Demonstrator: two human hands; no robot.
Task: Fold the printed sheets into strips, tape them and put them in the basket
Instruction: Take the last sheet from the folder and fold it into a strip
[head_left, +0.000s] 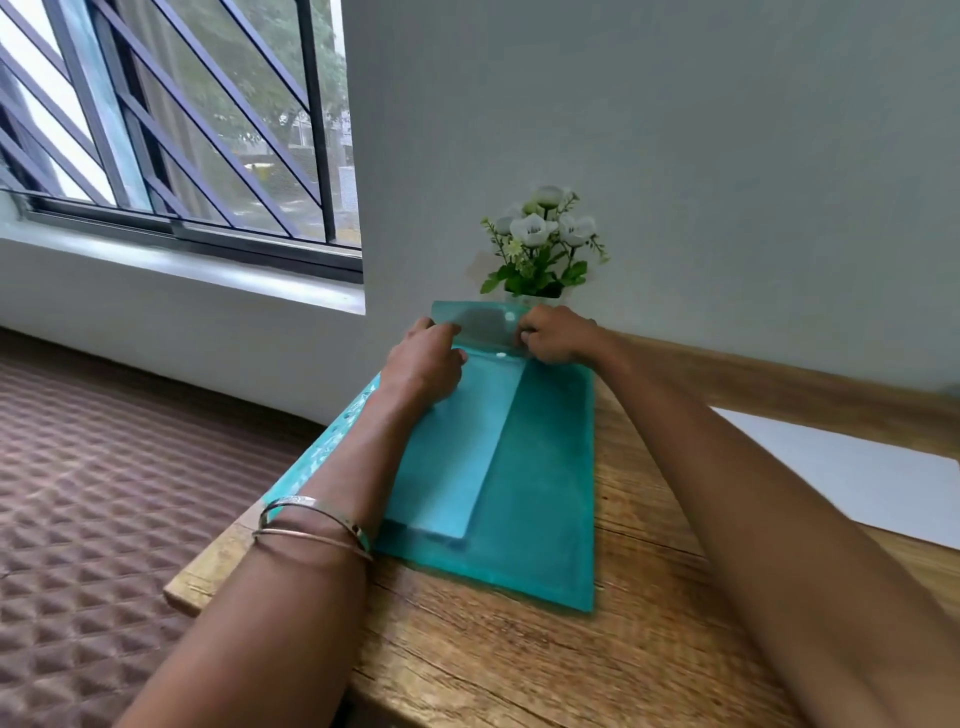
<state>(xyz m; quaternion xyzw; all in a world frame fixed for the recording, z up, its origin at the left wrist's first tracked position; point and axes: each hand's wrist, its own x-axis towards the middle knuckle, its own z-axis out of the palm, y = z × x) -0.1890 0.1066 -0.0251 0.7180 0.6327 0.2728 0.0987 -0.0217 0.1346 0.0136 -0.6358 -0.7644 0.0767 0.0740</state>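
Folder: a translucent teal plastic snap-button folder (540, 483) lies flat on the worn wooden table (649, 597), its near corner toward the camera and its flap end by the wall.
Contents: a pale stack of sheets (457, 447) shows through the plastic, filling the left part of the pocket (print cannot be made out).
Flap: the folder's flap (480, 325) stands lifted at the far end, with 2 white snap studs in view.
Left hand: the left hand (423, 364) pinches the flap's left edge, its heel resting on the folder.
Right hand: the right hand (558, 335) is curled round the flap's right edge.
Handling: the sheets look light, thin and floppy, and likely slick against plastic; I judge they are best taken at the open mouth, pinched as 1 stack.
Loose paper: 1 blank white sheet (852, 473) lies well apart on the right.
Flowers: a small vase of white artificial flowers (543, 244) stands just behind the flap.
Basket: not in view.
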